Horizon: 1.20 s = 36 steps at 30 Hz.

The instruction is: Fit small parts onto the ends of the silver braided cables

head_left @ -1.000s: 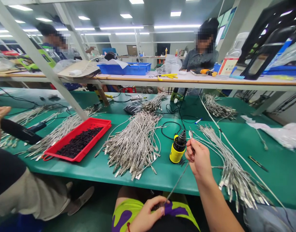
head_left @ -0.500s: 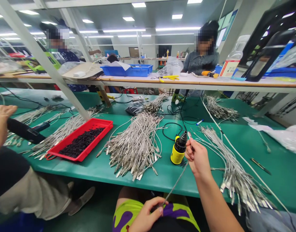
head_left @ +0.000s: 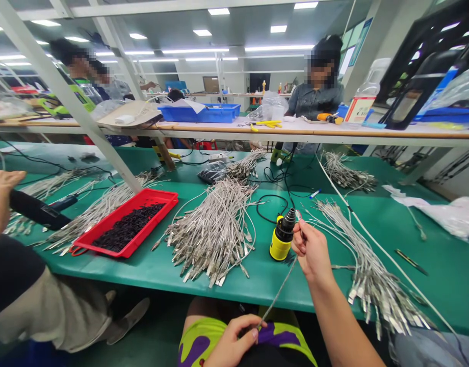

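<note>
A grey cable [head_left: 279, 291] runs between my two hands. My right hand [head_left: 311, 248] pinches its upper end close beside the nozzle of a yellow and black heat gun [head_left: 282, 237], which stands upright on the green table. Low over my lap, my left hand [head_left: 238, 336] is closed on the lower part of the cable; the end inside it is hidden. Left of the heat gun lies a large bundle of grey cables [head_left: 213, 229] with metal plugs. Another cable bundle [head_left: 366, 265] spreads to the right of my right hand.
A red tray [head_left: 129, 250] of small black pieces stands to the left. At the left edge, a co-worker's hand [head_left: 1, 199] is by a black tool [head_left: 37, 209]. A shelf [head_left: 219, 130] crosses above the table [head_left: 150, 272]. A pen-like tool [head_left: 411, 262] lies far right.
My hands and the cable stay almost in place beside the heat gun. The view shifts very slightly. Across the shelf at left, a person's head has moved.
</note>
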Each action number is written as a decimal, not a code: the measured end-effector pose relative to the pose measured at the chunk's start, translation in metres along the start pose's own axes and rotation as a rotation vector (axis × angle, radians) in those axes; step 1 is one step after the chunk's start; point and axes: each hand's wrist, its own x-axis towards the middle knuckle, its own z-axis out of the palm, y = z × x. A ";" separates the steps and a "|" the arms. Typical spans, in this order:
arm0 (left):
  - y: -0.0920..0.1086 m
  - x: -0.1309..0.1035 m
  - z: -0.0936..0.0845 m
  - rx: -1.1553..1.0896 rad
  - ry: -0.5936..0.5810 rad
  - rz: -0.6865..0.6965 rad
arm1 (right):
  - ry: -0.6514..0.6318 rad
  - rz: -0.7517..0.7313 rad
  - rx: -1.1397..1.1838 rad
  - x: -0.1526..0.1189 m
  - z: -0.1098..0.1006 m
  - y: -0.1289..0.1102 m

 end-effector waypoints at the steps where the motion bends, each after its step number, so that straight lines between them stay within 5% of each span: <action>1: 0.000 0.000 0.000 -0.001 0.003 0.000 | 0.001 -0.001 -0.001 0.000 0.000 0.000; 36: 0.006 0.000 0.004 0.016 0.006 -0.021 | 0.090 -0.087 -0.011 -0.006 -0.001 -0.001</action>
